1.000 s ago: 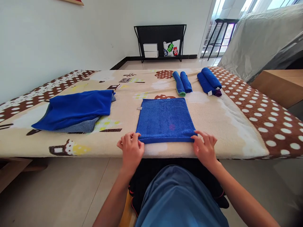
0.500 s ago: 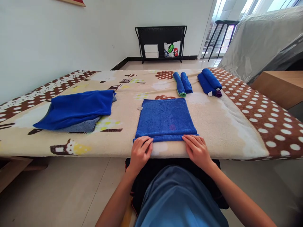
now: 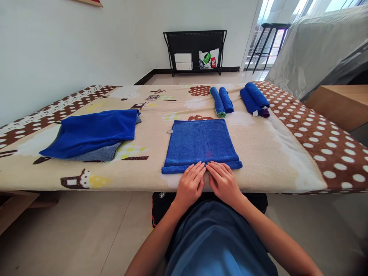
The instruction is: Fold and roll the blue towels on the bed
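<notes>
A blue towel [image 3: 198, 140] lies spread on the bed in front of me, its near edge turned over into a narrow roll. My left hand [image 3: 191, 182] rests on the middle of this roll, fingers stretched over it. Close beside it, my right hand [image 3: 224, 180] lies on the roll in the same way, the fingertips of both hands nearly meeting. Both thumbs point inward, on the near side of the roll. A small white tag [image 3: 170, 132] sticks out from the towel's left side.
A loose pile of blue and grey towels [image 3: 97, 128] lies to the left. Rolled blue towels [image 3: 221, 100] lie toward the back, with more rolls [image 3: 254, 99] to their right. The patterned bedcover [image 3: 276, 153] ends just before my body. A wooden box-like piece [image 3: 339, 105] stands at right.
Both hands have moved inward along the rolled edge, from its two ends to the middle. The rest of the towel and the other towels lie as before.
</notes>
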A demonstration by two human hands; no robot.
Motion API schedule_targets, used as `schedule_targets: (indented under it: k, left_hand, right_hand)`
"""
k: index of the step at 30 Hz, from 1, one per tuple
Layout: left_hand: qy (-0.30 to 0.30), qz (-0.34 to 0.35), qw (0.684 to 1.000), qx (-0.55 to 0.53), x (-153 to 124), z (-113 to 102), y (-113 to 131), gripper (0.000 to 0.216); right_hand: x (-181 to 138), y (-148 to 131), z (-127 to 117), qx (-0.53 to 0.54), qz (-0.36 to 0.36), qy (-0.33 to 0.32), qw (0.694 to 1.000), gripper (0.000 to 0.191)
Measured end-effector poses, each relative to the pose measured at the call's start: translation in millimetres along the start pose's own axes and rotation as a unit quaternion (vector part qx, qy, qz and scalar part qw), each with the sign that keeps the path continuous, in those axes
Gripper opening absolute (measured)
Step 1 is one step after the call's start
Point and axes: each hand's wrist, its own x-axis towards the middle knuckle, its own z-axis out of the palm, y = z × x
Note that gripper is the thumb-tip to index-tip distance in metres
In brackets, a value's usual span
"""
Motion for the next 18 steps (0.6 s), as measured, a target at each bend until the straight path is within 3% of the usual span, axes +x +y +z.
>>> schedule_targets:
  k: [6,9,13,18]
  left_hand:
    - [0.005,-0.052,0.997,0.064,-35,-37,-47,0.052]
    - [0.022,-0.101,0.988,0.119,-47,-52,-57,0.046]
    - [0.035,-0.143,0.974,0.173,-38,-48,-38,0.042]
    - [-0.012,-0.039,0.996,0.074,1,-14,1,0.044]
  right_hand:
    - [-26,50,-26,-0.053,0.038,0.016,0.998,0.037]
    - [-36,60,-37,-0.092,0.068,0.029,0.993,0.034]
    - [-29,40,-34,-0.130,0.112,0.058,0.983,0.028]
    - [0,-5,-8,-0.041,0.033,-0.006,0.999,0.033]
